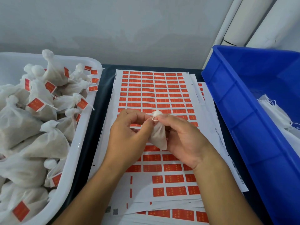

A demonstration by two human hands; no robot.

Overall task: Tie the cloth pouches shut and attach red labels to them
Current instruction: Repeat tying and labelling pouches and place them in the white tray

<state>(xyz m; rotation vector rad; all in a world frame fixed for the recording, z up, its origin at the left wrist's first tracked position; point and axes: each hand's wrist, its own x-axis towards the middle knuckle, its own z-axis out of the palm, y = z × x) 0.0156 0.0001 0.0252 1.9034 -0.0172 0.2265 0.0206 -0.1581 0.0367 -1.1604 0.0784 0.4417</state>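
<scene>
Both hands are up over the middle of the table, working 1 small white pouch (pixel 158 135). The right hand (pixel 183 140) cups the pouch body against its palm, with thumb and forefinger pinching the gathered neck near the top. The left hand (pixel 129 132) has its fingers curled in, fingertips meeting at that same neck, where a loop of white string (pixel 154 119) sits. Whether the left fingers actually pinch the string or just the cloth, I cannot tell. The puffed top of the pouch sticks out above the fingers. No red label visible on this one.

Under the hands lies a stack of label sheets (pixel 154 88), white backing with rows of red labels; several slots in the lower left of the top sheet are bare. The sheets rest on a dark table (pixel 100 88).

Left of the sheets, a white tub (pixel 81 143) is piled with tied pouches (pixel 40 103), many with red labels hanging off their strings. Right of the sheets, a blue crate (pixel 235 103) holds loose white cloth with frayed strings (pixel 276 111) against its far side. Pale wall behind, white pipes (pixel 243 21) in the right corner.
</scene>
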